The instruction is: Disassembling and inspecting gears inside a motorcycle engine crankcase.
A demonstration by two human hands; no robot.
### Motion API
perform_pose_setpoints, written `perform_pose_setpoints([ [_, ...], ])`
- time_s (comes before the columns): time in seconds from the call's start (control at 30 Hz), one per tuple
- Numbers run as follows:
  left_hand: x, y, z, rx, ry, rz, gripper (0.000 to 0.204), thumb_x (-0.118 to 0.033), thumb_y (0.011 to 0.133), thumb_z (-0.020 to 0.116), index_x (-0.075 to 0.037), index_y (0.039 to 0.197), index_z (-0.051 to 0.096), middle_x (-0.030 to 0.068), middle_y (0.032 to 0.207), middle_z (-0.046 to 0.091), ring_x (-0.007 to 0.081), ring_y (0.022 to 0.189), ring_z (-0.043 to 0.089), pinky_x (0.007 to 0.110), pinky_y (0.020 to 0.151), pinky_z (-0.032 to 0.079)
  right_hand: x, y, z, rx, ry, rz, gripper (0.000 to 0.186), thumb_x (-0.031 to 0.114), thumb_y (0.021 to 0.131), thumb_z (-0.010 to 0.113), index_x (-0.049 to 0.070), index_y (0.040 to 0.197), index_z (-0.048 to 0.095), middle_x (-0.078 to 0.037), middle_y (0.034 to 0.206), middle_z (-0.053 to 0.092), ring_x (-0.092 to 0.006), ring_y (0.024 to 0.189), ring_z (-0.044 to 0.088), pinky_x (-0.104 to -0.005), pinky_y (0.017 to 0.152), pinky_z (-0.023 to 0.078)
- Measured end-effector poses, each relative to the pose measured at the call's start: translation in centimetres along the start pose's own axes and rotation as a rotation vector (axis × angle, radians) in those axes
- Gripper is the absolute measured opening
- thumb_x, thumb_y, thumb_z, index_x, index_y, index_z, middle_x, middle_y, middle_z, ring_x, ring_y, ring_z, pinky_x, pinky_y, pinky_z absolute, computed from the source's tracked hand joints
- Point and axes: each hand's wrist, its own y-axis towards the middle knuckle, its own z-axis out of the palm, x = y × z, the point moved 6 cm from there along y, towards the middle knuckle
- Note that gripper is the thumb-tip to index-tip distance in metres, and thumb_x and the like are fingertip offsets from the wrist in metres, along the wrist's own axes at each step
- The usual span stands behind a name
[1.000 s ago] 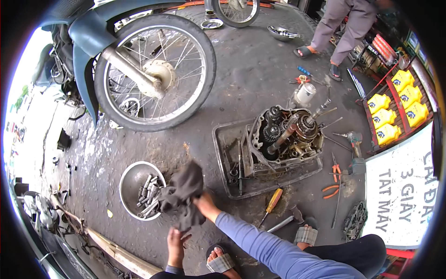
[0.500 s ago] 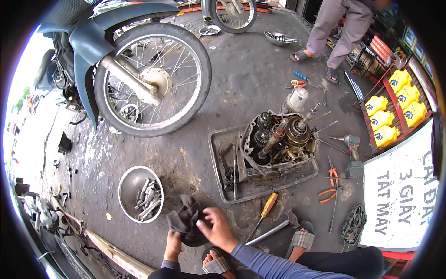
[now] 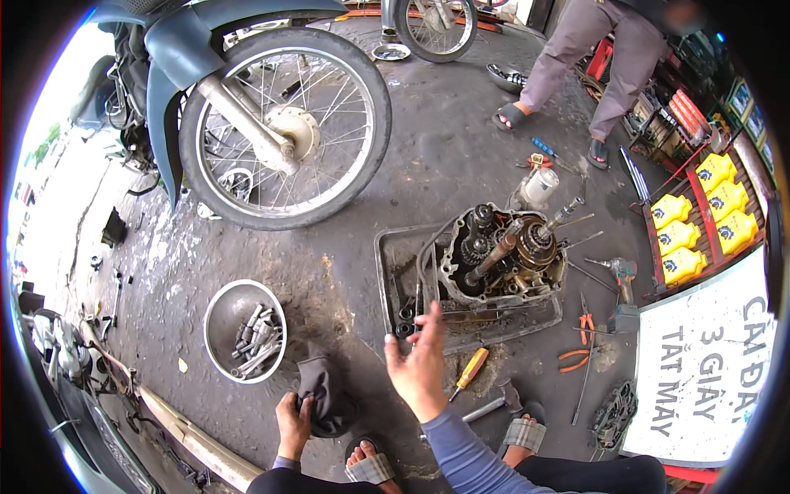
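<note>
My left hand [image 3: 294, 418] pinches the edge of a dark cloth [image 3: 323, 393], which hangs bunched near the ground. My right hand [image 3: 418, 366] is raised with its fingers spread and nothing in it, in front of the near left part of a metal tray [image 3: 381, 284]. On that tray sits an opened engine case [image 3: 539, 290] with gears and shafts standing up from it. A screwdriver with a yellow handle [image 3: 471, 367] and a hammer [image 3: 484, 409] lie to the right of my right hand. Left of the cloth stands a metal bowl [image 3: 212, 356] holding several sockets.
A motorbike's front wheel [image 3: 380, 140] stands at the far left. To the right lie red-handled pliers [image 3: 586, 319], a cordless impact driver [image 3: 625, 284] and a white sign [image 3: 691, 362]. Yellow bottles [image 3: 728, 198] fill a rack. Another person's legs [image 3: 564, 62] are at the back.
My right hand has moved away from the cloth, up and to the right toward the tray. The cloth now hangs from my left hand alone. The whole view has shifted slightly.
</note>
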Motion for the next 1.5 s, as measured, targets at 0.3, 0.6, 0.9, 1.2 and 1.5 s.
perform_pose_setpoints([
  [0.3, 0.5, -1.6, 2.7, 0.159, -0.108, 0.161, 0.035, -0.005, 0.064, 0.07, 0.004, 0.096, 0.058, 0.0233, 0.125, 0.048, 0.0387, 0.106, 0.054, 0.042, 0.082, 0.048, -2.2, 1.6, 5.1, 0.404, -0.466, 0.163, 0.107, 0.035, 0.085, 0.063, -0.014, 0.142, -0.013, -0.022, 0.07, 0.065, -0.0378, 0.061, 0.065, -0.0438, 0.055, 0.053],
  [0.6, 6.0, -2.3, 6.7, 0.239, -0.544, -0.53, 0.049, -0.027, 0.077, 0.081, 0.009, 0.103, 0.061, 0.0114, 0.083, 0.065, 0.0085, 0.079, 0.058, 0.03, 0.064, 0.05, 0.9, -3.5, 5.5, 0.189, -0.232, -0.202, 0.094, 0.029, 0.085, 0.063, -0.007, 0.147, 0.001, -0.032, 0.12, 0.053, -0.0384, 0.093, 0.063, -0.0395, 0.072, 0.055],
  [0.9, 2.9, -3.2, 4.9, 0.512, -0.992, -0.205, 0.038, 0.011, 0.081, 0.047, 0.003, 0.116, 0.06, 0.0084, 0.107, 0.065, 0.0158, 0.097, 0.061, 0.026, 0.082, 0.05, -5.4, -18.7, 13.4, 0.869, -0.062, -0.222, 0.034, 0.009, 0.07, 0.065, 0.003, 0.104, 0.063, -0.02, 0.1, 0.062, -0.0374, 0.091, 0.06, -0.0453, 0.081, 0.048],
  [1.2, 6.7, 0.1, 0.4, -0.064, -0.575, -0.683, 0.042, -0.036, 0.083, 0.075, 0.005, 0.087, 0.068, 0.0051, 0.075, 0.064, 0.0081, 0.057, 0.049, 0.027, 0.048, 0.037, 1.9, -6.4, -1.5, 1.164, -0.34, -0.479, 0.08, 0.023, 0.085, 0.066, -0.004, 0.145, 0.021, -0.02, 0.069, 0.059, -0.0366, 0.064, 0.062, -0.0456, 0.058, 0.05],
  [1.5, 0.0, 1.6, 1.8, 0.936, 0.547, 0.373, 0.036, -0.032, 0.092, 0.053, -0.001, 0.093, 0.071, 0.0258, 0.096, 0.066, 0.0362, 0.089, 0.065, 0.043, 0.079, 0.051, 5.7, 10.5, -22.5, 0.815, -1.235, -0.16, 0.089, 0.033, 0.074, 0.076, 0.005, 0.146, 0.031, -0.018, 0.077, 0.068, -0.0318, 0.076, 0.069, -0.0411, 0.07, 0.054],
])
